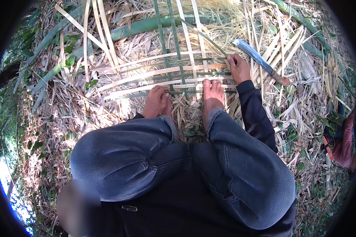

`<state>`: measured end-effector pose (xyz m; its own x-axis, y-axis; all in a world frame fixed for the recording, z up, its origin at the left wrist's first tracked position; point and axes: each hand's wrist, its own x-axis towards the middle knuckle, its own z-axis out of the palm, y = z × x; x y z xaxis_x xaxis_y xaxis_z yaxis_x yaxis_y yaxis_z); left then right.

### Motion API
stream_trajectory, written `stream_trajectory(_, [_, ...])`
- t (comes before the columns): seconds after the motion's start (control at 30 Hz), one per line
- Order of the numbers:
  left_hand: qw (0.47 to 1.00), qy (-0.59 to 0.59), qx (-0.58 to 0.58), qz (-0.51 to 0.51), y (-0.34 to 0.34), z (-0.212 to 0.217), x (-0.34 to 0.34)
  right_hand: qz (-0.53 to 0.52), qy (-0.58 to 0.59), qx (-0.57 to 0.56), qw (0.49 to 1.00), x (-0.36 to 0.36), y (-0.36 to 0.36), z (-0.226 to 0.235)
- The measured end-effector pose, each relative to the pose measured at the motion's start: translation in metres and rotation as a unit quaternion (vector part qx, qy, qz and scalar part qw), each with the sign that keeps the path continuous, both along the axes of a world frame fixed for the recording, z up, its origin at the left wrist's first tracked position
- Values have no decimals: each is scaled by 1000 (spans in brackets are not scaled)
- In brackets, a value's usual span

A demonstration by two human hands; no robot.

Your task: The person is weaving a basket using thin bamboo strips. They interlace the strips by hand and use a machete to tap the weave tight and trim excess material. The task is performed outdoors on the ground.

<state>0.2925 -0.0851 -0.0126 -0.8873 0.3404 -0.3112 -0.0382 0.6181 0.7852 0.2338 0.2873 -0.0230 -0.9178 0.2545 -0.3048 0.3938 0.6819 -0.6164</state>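
A loose lattice of pale and green bamboo strips (140, 76) lies on the ground in front of my feet, the crosswise strips passing over and under several lengthwise ones. At the right side of the lattice, my right hand (240, 69) is closed, its fingertips at the end of a narrow green bamboo strip (209, 40) that slants up to the left over the lengthwise strips. My left hand (156, 101) lies at the near edge of the lattice with curled fingers; what they grip is hidden. My bare right foot (213, 93) presses on the near strips.
A machete (254, 54) with a wooden handle lies right of my right hand. Green bamboo poles (144, 26) stretch across the far side. Loose split strips (279, 43), dry leaves and shavings cover the ground. A dark red item (343, 144) is at the right edge.
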Motion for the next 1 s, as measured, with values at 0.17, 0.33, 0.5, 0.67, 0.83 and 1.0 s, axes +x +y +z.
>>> stream_trajectory(0.17, [1000,18,14,14,-5,8,1,-9,-17,14,1000,1,-1,4])
stream_trajectory(0.33, [999,-12,16,45,-14,5,7,-26,-8,-6,1000,4,0,1])
stream_trajectory(0.5, [998,-33,9,47,-15,11,6,-30,-8,0,1000,6,-4,3])
stream_trajectory(0.67, [999,-22,-2,42,-14,16,7,-42,-20,-8,999,5,-4,4])
stream_trajectory(0.83, [999,-24,-22,33,-16,11,5,-41,-29,-2,999,4,-4,4])
stream_trajectory(1.0, [998,-35,-28,34,-15,13,2,-39,-14,-8,999,5,-4,2])
